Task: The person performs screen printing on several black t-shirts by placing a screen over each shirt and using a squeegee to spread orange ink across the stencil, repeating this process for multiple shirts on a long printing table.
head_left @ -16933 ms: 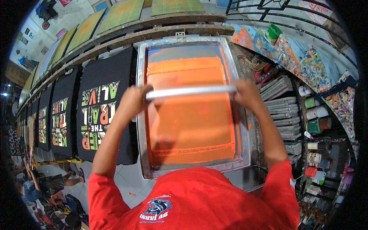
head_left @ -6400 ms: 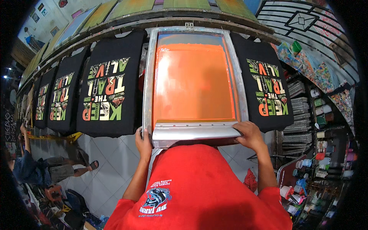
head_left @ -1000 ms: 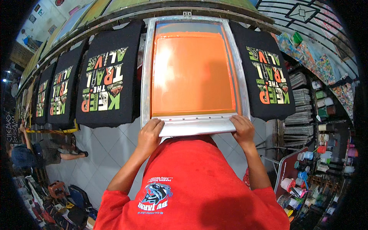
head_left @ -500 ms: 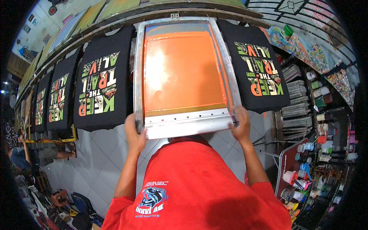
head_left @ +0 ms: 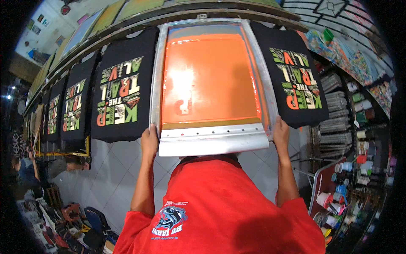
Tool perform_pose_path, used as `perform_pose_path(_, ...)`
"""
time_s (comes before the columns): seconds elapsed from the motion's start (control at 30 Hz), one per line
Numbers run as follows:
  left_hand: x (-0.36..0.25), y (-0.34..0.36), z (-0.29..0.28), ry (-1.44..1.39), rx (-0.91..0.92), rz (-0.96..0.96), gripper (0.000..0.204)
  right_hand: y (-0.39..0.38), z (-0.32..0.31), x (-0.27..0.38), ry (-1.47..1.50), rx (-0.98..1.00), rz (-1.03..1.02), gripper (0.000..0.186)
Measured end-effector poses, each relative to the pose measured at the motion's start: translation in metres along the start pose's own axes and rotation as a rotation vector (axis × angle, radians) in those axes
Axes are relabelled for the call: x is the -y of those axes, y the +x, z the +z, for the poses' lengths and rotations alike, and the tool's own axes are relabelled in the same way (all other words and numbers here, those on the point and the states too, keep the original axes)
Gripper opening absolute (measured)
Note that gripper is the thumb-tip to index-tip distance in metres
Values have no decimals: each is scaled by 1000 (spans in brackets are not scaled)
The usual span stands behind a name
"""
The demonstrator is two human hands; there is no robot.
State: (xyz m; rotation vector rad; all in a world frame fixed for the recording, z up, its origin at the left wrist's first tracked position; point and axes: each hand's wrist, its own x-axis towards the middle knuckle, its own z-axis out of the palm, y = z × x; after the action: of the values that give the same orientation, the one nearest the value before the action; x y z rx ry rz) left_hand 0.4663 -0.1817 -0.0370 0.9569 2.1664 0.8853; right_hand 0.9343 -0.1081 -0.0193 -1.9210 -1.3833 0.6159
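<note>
A silkscreen frame (head_left: 157, 72) with a silver metal border lies in front of me, its mesh (head_left: 207, 80) coated in orange ink. A small darker letter shape shows through near the lower left of the mesh. Across the frame's near end rests a squeegee (head_left: 213, 139) with a broad silver metal holder and a row of small holes. My left hand (head_left: 149, 142) is closed round the frame's near left side, beside the squeegee's end. On the near right side, my right hand (head_left: 281, 134) grips the frame the same way. What lies beneath the frame is hidden.
Black printed T-shirts hang over boards on both sides, a near one at left (head_left: 120, 84) and one at right (head_left: 296, 80). Ink tubs (head_left: 347, 167) crowd shelves at far right, by a dark red board (head_left: 323, 182). Another person (head_left: 25, 169) is at far left.
My hands have shifted from the squeegee's ends to the frame's sides. The letter shape in the orange mesh has appeared. The whole view has swung slightly, so things sit farther right.
</note>
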Motion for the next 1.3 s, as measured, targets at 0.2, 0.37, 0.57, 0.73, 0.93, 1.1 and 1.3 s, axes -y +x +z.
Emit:
perform_pose_path(0.2,26,20,-71,23,-33,38,55,-45,34,45,-76,54,70,44)
perform_pose_path(0.37,100,91,-164,-7,-69,147,49,-103,142,96,-28,-126,-188,39)
perform_pose_path(0.57,210,177,-294,-73,-60,83,59,-181,266,201,15,-53,11,42)
perform_pose_path(0.73,231,190,-349,-56,-41,24,61,-222,309,253,32,22,91,45)
perform_pose_path(0.93,266,215,-369,-38,1,49,62,-243,339,263,-41,0,58,48)
perform_pose_path(1.1,272,222,-375,-42,-4,2,58,-251,345,273,-51,17,93,49)
perform_pose_path(1.3,270,226,-370,97,-60,150,53,-251,353,259,-68,-71,54,50)
